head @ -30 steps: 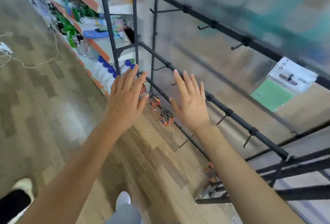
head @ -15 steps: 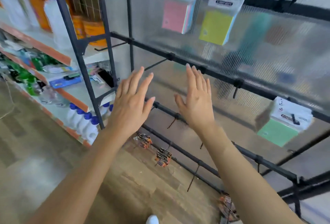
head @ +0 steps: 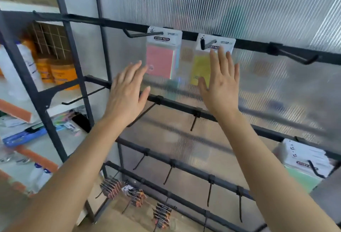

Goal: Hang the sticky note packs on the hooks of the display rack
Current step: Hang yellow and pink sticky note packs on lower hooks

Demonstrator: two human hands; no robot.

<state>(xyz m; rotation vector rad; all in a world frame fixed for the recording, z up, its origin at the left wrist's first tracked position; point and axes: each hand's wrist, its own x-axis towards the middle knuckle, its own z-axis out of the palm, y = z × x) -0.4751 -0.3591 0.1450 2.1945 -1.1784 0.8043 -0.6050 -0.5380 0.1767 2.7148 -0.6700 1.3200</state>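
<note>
Both the left hand (head: 127, 91) and right hand (head: 220, 85) are raised, flat and empty, before the pink "STICKY NOTE" pack (head: 162, 56) and yellow pack (head: 202, 69) hanging on the black metal rack (head: 184, 102).

A single wide-angle camera worn on the person's head faces forward, close to the black display rack (head: 180, 105), whose bars slant across the whole frame. The left hand (head: 127, 91) and right hand (head: 219, 84) rise from 6 o'clock toward the centre. A stocked shelf unit (head: 39, 98) stands at 9 o'clock, and the wooden floor (head: 110, 222) shows at 6 o'clock.
</note>
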